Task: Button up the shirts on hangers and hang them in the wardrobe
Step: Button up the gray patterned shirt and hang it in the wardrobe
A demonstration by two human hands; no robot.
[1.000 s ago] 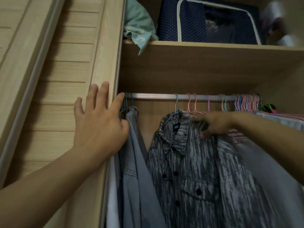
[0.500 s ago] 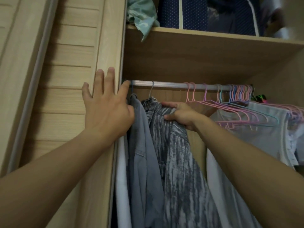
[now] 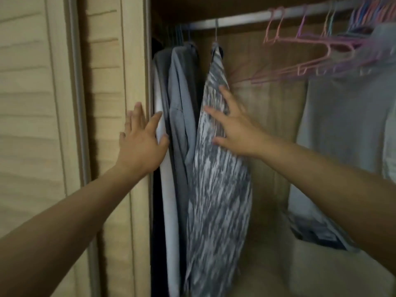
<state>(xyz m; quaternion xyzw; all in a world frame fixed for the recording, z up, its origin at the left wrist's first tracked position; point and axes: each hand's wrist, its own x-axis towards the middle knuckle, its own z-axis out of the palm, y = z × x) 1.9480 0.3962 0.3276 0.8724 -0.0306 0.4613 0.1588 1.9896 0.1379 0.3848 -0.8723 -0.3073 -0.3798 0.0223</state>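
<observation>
1. The grey-and-white streaked shirt (image 3: 216, 189) hangs edge-on from the metal wardrobe rail (image 3: 242, 20), on a hanger whose hook (image 3: 216, 31) sits over the rail.
2. The right hand (image 3: 233, 127) lies flat against the right face of this shirt, fingers straight and spread, grasping nothing.
3. The left hand (image 3: 141, 142) is also released, its fingers extended. The palm rests at the edge of the wooden louvred wardrobe door (image 3: 53, 125), and the thumb side touches the white garment (image 3: 169, 200) hanging at the far left.
4. Between the white garment and the streaked shirt hangs a plain grey-blue shirt (image 3: 182, 99), close beside both.
5. Right of the streaked shirt there is a gap showing the wooden back panel (image 3: 272, 125) of the wardrobe.
6. Further right on the rail hangs a cluster of pink and pastel plastic hangers (image 3: 304, 61), several of them bare.
7. At the far right a pale grey garment (image 3: 347, 116) hangs from that cluster, well apart from the streaked shirt.
8. Whether the streaked shirt's buttons are fastened cannot be told, as its front is turned away.
</observation>
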